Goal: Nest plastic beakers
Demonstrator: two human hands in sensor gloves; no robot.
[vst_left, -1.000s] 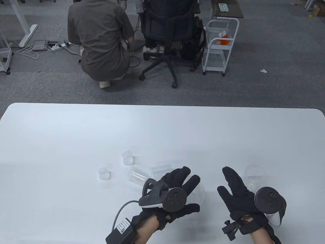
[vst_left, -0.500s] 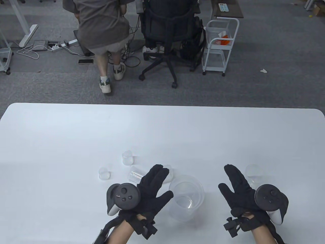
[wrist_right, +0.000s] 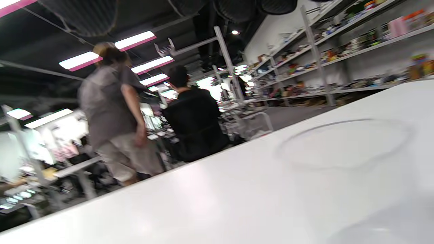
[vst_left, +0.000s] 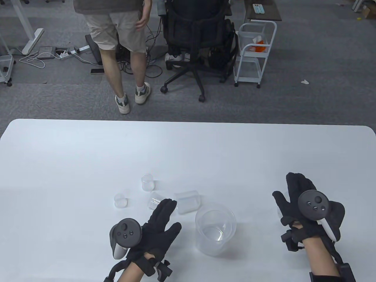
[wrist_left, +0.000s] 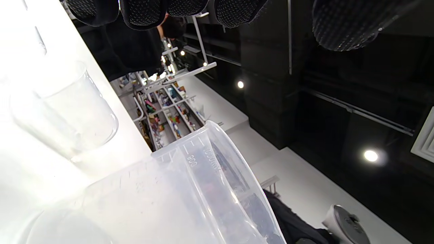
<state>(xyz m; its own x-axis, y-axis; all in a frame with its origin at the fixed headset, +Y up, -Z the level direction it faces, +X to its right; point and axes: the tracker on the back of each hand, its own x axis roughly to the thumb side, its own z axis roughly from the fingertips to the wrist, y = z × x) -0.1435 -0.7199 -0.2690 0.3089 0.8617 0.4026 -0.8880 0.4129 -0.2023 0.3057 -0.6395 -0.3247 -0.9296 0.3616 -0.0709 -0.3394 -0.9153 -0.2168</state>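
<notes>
At the table view's right, the right hand [vst_left: 305, 202] hides the beaker beneath it. The right wrist view's lower right shows only a blurred beaker rim [wrist_right: 342, 144]. The bystander [vst_left: 123, 44] is cropped above the waist at the top edge.

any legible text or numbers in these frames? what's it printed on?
"900": embossed graduation mark on the wall of the large beaker, left wrist view.
"1000ml", probably: the mark next to it near the rim, blurred, not certain.
Lower graduations on the same beaker: too faint to read.
No readable text in the other views.
</notes>
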